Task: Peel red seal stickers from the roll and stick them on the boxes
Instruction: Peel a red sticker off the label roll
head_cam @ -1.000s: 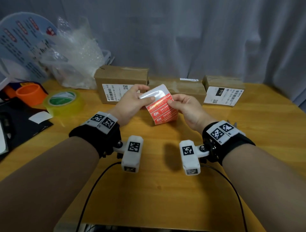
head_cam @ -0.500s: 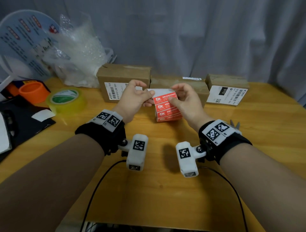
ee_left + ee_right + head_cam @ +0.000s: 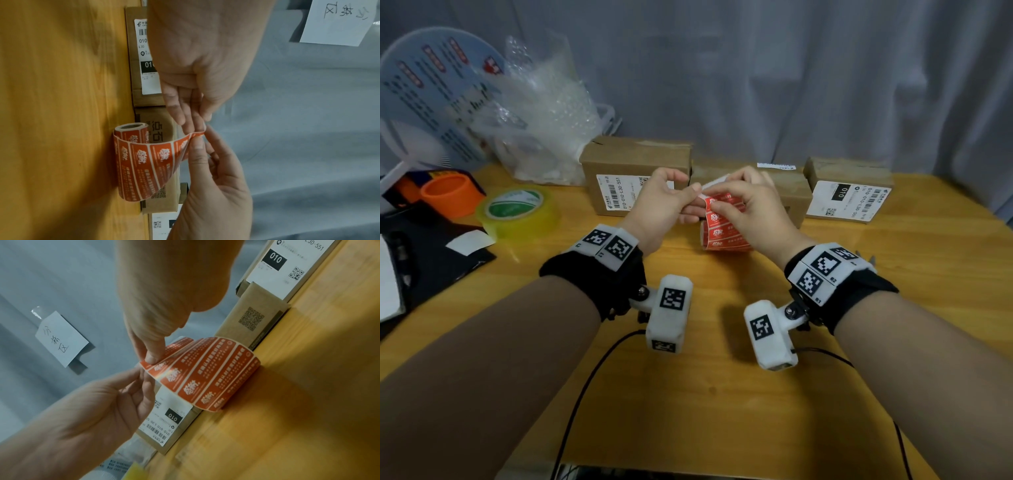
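The roll of red seal stickers (image 3: 722, 240) (image 3: 131, 134) (image 3: 222, 378) lies on the wooden table (image 3: 688, 394), just in front of the middle box (image 3: 794, 195). Its free strip curves up to both hands. My left hand (image 3: 693, 192) (image 3: 197, 123) (image 3: 144, 376) pinches the white backing at the strip's end. My right hand (image 3: 717, 202) (image 3: 200, 138) (image 3: 152, 360) pinches the corner of the last red sticker, thumb on its printed face. The left box (image 3: 633, 161) and right box (image 3: 846, 171) stand in the same row, with white shipping labels on their fronts.
At the table's left are a yellow-green tape roll (image 3: 517, 209), an orange roll (image 3: 448, 193), a black mat (image 3: 431, 267), a bubble-wrap bag (image 3: 541, 113) and a round fan (image 3: 431, 92). A grey curtain (image 3: 791, 85) hangs behind the boxes. Cables (image 3: 585, 394) trail over the near edge.
The roll has gone from tilted up in the hands down onto the table. Both hands have moved back towards the boxes and now pinch the end of the unrolled strip.
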{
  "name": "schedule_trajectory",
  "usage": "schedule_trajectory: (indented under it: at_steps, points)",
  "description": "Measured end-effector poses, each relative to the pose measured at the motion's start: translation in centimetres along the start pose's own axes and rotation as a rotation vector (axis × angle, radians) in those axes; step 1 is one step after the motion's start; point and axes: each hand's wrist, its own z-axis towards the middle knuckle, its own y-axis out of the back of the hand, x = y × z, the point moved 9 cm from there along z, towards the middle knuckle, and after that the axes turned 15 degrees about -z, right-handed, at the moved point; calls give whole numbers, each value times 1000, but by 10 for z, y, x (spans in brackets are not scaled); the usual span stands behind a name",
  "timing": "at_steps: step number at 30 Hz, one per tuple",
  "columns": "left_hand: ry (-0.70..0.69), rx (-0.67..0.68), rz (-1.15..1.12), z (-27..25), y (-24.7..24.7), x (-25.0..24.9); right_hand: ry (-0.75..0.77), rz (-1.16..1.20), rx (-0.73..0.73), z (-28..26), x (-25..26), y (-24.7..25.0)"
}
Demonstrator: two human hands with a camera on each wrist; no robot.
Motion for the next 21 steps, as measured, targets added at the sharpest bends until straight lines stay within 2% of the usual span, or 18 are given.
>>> schedule_trajectory:
  at_steps: [9,13,21]
  points:
    - [96,5,-46,1,-1,4,13,-22,-1,2,-1,3]
    - [129,21,5,-1,-1,5,58,-23,43,1,3,0]
    - [151,-34,17,-2,3,3,72,-33,58,4,6,0]
